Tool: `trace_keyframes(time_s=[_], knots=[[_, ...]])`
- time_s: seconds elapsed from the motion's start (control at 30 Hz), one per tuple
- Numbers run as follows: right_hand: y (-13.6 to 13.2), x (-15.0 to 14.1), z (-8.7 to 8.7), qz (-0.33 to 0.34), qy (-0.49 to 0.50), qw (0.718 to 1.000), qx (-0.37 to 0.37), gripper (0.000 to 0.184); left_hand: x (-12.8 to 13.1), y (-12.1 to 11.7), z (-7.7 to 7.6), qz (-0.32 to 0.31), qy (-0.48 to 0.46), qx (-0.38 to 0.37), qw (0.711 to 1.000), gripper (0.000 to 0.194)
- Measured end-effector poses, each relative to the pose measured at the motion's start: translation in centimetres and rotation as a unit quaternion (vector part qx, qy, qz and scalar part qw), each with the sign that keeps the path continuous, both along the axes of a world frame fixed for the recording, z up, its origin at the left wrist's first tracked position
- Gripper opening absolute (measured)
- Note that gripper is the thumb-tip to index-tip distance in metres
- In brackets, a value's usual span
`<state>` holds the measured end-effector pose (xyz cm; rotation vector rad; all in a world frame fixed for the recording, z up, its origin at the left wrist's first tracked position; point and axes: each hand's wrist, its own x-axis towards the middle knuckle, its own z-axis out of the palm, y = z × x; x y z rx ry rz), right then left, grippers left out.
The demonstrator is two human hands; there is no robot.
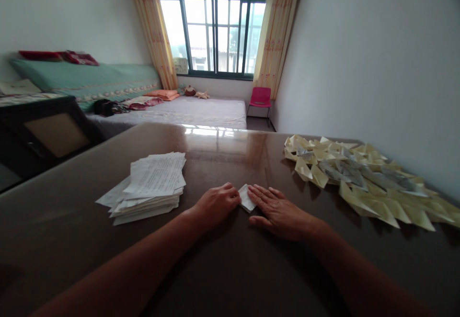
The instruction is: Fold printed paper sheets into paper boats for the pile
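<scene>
A small folded piece of white paper (246, 199) lies on the dark table between my two hands. My left hand (219, 204) has its fingers curled closed at the paper's left corner, pinching it. Flat on the paper's right side rests my right hand (278, 211), its fingers stretched out and the thumb apart on the tabletop. A stack of printed sheets (156, 175) sits to the left of my left hand, its edges uneven. Many folded paper pieces (359, 173), pale yellow and some grey, are spread in rows at the right.
The glossy brown table (223, 269) reaches toward a bed (212, 111) under the window. A pink chair (260, 97) stands beyond the table's far edge, near the right wall. At the left is a dark cabinet (53, 130).
</scene>
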<state>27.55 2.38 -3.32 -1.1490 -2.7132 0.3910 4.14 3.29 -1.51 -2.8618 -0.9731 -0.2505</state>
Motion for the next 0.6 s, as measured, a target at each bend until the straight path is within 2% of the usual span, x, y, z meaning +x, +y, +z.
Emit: trace_keyframes(time_s=[0.13, 0.33, 0.4, 0.5, 0.6], knots=[[-0.2, 0.0, 0.3, -0.002, 0.012, 1.0, 0.009, 0.077, 0.1, 0.1, -0.1, -0.018, -0.012, 0.011, 1.0, 0.021], [0.6, -0.3, 1.4, 0.0, 0.062, 0.997, 0.039, 0.061, 0.1, 0.3, -0.7, 0.012, -0.092, -0.018, 0.996, 0.026], [1.3, -0.1, 1.2, 0.001, 0.084, 0.996, 0.043, 0.052, 0.1, 0.4, -0.8, 0.018, -0.12, -0.033, 0.992, 0.026], [2.2, 0.4, 0.5, 0.007, 0.136, 0.99, 0.046, 0.027, -0.1, 0.6, -1.0, 0.029, -0.143, -0.058, 0.988, 0.023], [2.8, 0.7, -0.1, 0.015, 0.176, 0.983, 0.041, 0.017, -0.4, 0.7, -1.0, 0.045, -0.158, -0.087, 0.983, 0.022]])
